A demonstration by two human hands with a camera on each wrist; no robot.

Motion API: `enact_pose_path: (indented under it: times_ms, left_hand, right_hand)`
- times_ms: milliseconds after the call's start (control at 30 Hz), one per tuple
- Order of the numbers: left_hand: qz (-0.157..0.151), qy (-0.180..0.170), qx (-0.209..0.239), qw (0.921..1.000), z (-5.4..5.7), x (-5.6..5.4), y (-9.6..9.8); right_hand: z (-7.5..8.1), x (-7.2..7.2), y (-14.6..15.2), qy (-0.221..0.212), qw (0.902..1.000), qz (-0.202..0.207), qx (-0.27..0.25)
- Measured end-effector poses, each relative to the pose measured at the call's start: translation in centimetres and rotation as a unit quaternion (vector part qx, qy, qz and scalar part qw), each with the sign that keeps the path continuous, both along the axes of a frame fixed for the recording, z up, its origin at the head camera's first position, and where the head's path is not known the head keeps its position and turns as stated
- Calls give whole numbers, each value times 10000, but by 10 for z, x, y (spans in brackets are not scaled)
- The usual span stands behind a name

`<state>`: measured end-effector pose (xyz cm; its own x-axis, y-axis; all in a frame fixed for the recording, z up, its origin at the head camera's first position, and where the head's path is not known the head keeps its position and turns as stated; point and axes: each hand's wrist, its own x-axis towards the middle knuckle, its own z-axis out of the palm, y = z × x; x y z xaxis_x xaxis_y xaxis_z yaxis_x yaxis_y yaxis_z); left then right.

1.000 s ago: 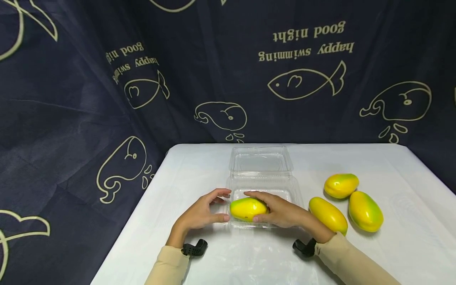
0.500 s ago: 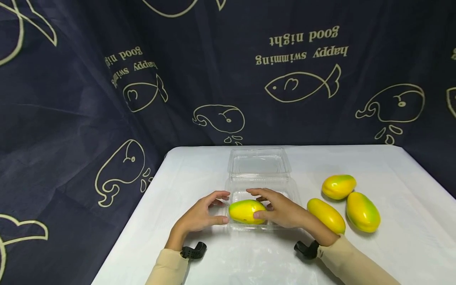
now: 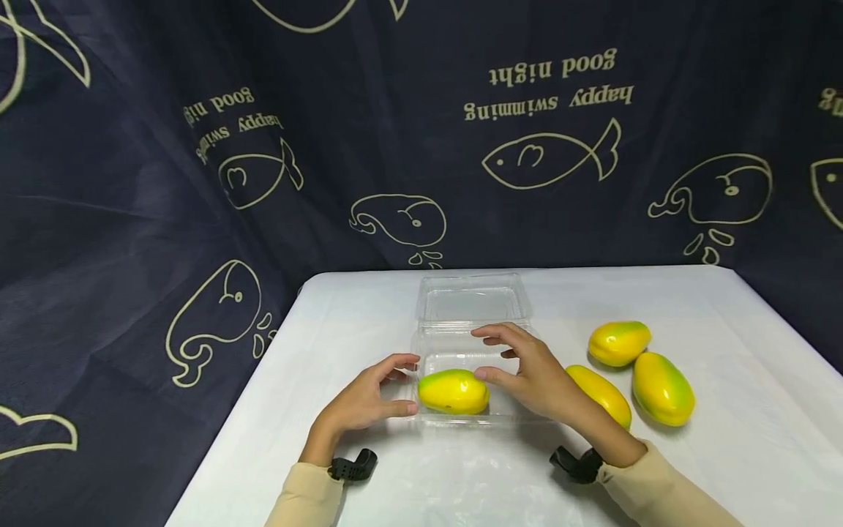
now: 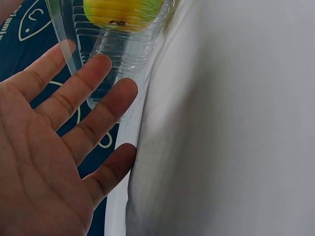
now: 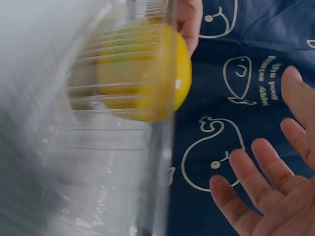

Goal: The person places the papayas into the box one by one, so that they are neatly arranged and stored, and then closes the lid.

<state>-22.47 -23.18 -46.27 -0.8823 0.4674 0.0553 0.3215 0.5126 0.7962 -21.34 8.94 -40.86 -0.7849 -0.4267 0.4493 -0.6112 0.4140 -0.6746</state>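
A clear plastic clamshell box (image 3: pixel 437 359) lies on the table with its lid (image 3: pixel 470 301) folded back. One yellow-green fruit, like a mango or papaya (image 3: pixel 454 395), lies crosswise at the near left of its base; in the right wrist view the fruit (image 5: pixel 142 73) shows through the ribbed wall. My left hand (image 3: pixel 365 397) is beside the box's left side, fingers spread and extended in the left wrist view; whether they touch the wall I cannot tell. My right hand (image 3: pixel 533 373) hovers over the box's right part, fingers apart, thumb close to the fruit's right end, holding nothing.
Three more yellow-green fruits stand to the right: one far (image 3: pixel 619 343), one at the right (image 3: pixel 662 389), one partly behind my right forearm (image 3: pixel 601 395). A white cloth covers the table (image 3: pixel 435 476). A dark printed curtain (image 3: pixel 395 132) hangs behind and at the left.
My right hand has let go of the fruit and moved up and right from it. The fruit rests in the box. My left hand stays by the box's left side.
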Motion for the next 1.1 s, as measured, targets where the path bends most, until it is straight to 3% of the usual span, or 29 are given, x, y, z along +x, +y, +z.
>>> enact_pose_path:
  times_ms: [133,433,767,1100]
  left_hand:
    - [11,36,-34,10000,0,0,-2]
    - [10,119,-74,9999,0,-1,-5]
    - [-50,90,-101,9999,-2,-2,0]
    - [-61,134,-126,9998,-2,-2,0]
  right_hand:
    - [7,7,4,304,9986,-425,81]
    - [19,17,27,267,9953,-933,-14]
    - [9,28,67,370,9844,-1662,-447]
    - [3,42,102,535,9721,-2225,-521]
